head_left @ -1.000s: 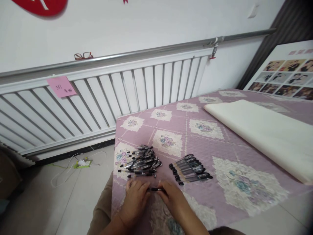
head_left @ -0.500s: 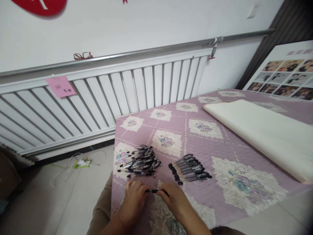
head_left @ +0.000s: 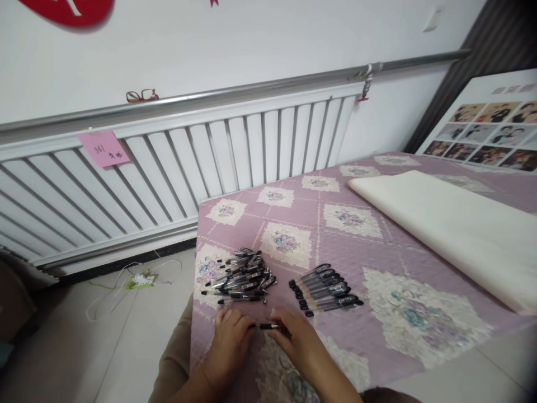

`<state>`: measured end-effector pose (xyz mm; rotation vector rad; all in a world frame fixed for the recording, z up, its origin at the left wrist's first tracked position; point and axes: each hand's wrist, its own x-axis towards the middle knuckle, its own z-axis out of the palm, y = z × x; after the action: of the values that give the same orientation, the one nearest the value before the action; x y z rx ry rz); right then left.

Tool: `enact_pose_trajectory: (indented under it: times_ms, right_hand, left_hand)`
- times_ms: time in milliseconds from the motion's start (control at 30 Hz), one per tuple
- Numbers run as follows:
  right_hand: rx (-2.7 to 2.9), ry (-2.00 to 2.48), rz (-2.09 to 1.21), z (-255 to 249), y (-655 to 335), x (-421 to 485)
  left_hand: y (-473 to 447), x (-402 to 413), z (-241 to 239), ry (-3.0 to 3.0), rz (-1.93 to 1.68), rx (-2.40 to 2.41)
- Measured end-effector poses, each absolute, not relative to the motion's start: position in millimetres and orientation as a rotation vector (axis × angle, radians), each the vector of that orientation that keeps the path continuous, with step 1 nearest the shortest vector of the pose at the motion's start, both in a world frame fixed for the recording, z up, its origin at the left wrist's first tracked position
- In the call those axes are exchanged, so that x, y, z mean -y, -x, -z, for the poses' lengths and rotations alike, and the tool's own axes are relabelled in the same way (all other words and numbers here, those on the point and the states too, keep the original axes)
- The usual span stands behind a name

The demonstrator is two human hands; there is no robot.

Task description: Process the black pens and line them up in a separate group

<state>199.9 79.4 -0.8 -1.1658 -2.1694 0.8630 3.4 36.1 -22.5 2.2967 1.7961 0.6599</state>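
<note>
My left hand (head_left: 230,341) and my right hand (head_left: 298,340) rest on the pink floral bedspread (head_left: 377,246) near its front edge. Both pinch one black pen (head_left: 265,326) between them, each hand at one end with fingers closed. Just beyond the left hand lies a loose heap of black pens (head_left: 243,275). To the right of that heap, a neat row of black pens (head_left: 326,290) lies side by side.
A cream folded sheet (head_left: 453,224) lies across the right of the bed. A white radiator (head_left: 168,162) with a pink note (head_left: 104,148) lines the wall; red glasses (head_left: 141,96) sit on its rail. A photo board (head_left: 490,123) leans at the far right. Cables lie on the floor (head_left: 126,285).
Both hands stay closed on the pen and have barely shifted. The piles have not moved.
</note>
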Motion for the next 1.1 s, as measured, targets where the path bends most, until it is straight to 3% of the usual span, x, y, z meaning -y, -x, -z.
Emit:
enact_pose_trajectory:
  times_ms: [767,1100]
  right_hand:
    - [2.256,1.232,-0.863,-1.2,-199.4,-78.6]
    - [1.957,1.302,-0.808,12.2,-201.0,-85.1]
  left_hand:
    - [-1.2,-36.5,27.1,-2.286,-0.696,-1.777]
    - [-1.7,-34.2,17.6,-2.063,-0.857,-1.761]
